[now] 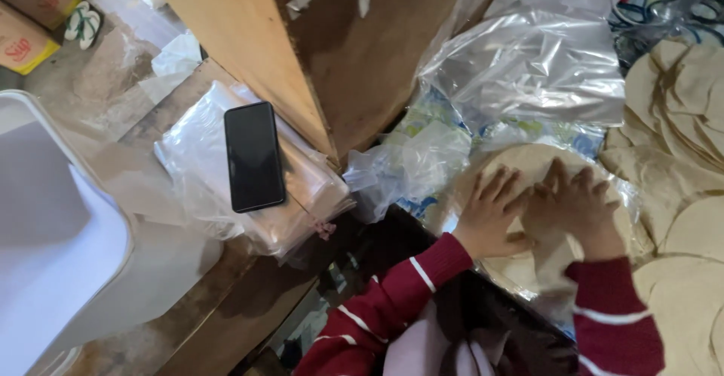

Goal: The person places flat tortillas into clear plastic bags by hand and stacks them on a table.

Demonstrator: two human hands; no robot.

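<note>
Pressing down on a pale, round stack of flatbreads, I see my left hand and right hand lying flat, fingers spread wide, gripping nothing. The stack sits in a crinkled clear plastic bag right of centre. More thin, matte discs fan out at right. Farther left, a glossy black phone rests on bundled plastic bags on the wooden tabletop.
</note>
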